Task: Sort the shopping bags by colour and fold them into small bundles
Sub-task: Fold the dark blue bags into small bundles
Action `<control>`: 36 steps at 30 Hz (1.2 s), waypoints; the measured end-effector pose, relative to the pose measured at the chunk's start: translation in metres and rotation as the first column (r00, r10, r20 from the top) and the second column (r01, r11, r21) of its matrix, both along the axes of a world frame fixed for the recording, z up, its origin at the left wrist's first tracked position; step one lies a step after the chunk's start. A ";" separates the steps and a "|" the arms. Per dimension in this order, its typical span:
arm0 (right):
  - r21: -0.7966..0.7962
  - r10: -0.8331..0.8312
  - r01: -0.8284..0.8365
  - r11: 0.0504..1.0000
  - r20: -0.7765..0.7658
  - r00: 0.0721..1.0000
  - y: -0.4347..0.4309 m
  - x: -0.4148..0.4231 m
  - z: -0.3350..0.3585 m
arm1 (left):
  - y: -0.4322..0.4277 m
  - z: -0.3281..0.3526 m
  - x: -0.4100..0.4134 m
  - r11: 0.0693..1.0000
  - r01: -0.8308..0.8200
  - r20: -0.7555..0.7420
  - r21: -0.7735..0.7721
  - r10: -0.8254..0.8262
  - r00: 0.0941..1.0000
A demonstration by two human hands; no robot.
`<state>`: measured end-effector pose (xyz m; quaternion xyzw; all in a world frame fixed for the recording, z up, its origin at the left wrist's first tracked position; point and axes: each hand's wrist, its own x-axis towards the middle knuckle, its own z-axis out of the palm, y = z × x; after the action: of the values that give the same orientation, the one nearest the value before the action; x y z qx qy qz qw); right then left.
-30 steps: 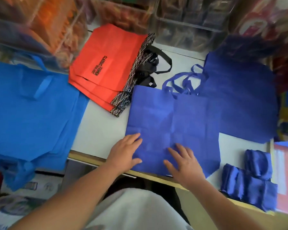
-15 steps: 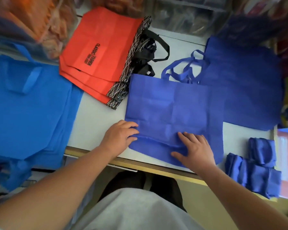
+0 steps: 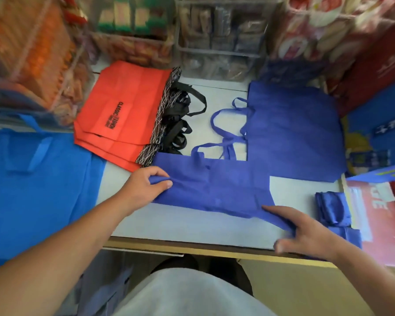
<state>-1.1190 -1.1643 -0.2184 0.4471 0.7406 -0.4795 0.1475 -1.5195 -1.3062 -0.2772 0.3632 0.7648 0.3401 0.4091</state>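
Note:
A violet-blue shopping bag (image 3: 214, 185) lies folded over into a long strip across the white table (image 3: 187, 226). My left hand (image 3: 144, 185) pinches its left end between thumb and fingers. My right hand (image 3: 303, 233) grips the bag's lower right corner near the table's front edge. Behind it lies a pile of flat violet-blue bags (image 3: 294, 131) with their handles pointing left. Several folded violet-blue bundles (image 3: 335, 213) sit at the right. A stack of red bags (image 3: 123, 115) with black handles lies at the back left. Light blue bags (image 3: 37, 192) cover the left side.
Clear bins and wire racks of packaged goods (image 3: 214, 39) line the back of the table. A pink-red printed pack (image 3: 374, 215) lies at the right edge, with more blue and red packaging (image 3: 379, 124) behind it.
The violet-blue bag's near half has been folded up into a narrower strip. My left hand moved from resting flat to pinching the left end. My right hand slid right to the lower corner.

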 end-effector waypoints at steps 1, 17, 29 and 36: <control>0.032 -0.015 0.015 0.999 -0.004 1.000 -0.003 0.003 -0.002 | 0.003 -0.002 0.001 0.998 -0.051 0.029 -0.040 0.053 0.998; 0.386 -0.372 0.303 0.871 0.116 0.921 0.045 -0.049 -0.103 | 0.005 -0.005 0.065 0.847 0.517 -0.588 -0.123 -0.482 0.649; 0.547 0.117 -0.209 0.811 0.198 0.973 -0.033 -0.083 -0.114 | 0.021 -0.052 0.065 0.620 0.565 -0.400 -0.544 -0.784 0.475; 0.159 0.021 -0.035 0.987 0.086 0.996 -0.039 -0.084 -0.116 | 0.003 -0.065 0.028 0.718 0.594 -0.352 -0.362 -0.695 0.626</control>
<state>-1.2033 -1.2030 -0.3347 0.4669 0.7760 -0.3971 0.1488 -1.4911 -1.3029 -0.3420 0.6386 0.6882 -0.0108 0.3442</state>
